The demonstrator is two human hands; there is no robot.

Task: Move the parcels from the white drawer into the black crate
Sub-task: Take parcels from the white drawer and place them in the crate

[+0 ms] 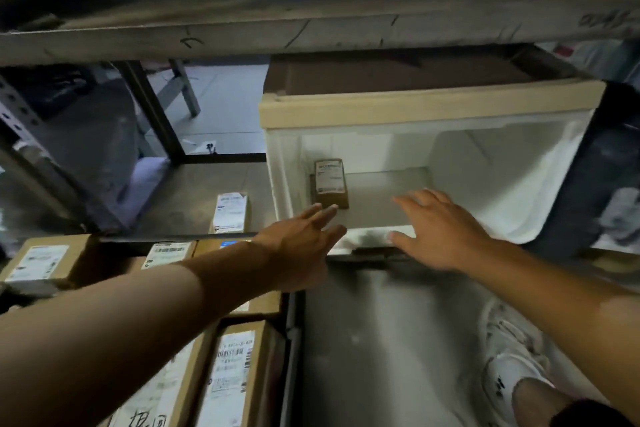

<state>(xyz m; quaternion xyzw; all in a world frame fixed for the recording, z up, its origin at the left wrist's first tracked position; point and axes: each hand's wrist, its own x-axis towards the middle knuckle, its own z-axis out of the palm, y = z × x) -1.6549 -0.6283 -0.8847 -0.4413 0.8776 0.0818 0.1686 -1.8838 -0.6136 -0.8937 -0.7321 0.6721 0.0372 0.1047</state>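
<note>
One parcel (330, 183) left in white drawer (540, 218), at its left wall. Two hands above front rim: left hand (304, 246) and right hand (440, 232), fingers spread, grasping nothing.

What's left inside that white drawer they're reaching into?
One small brown parcel with a label lies at the left of the white drawer. The near floor is hidden behind its front wall and the right hand.
</note>
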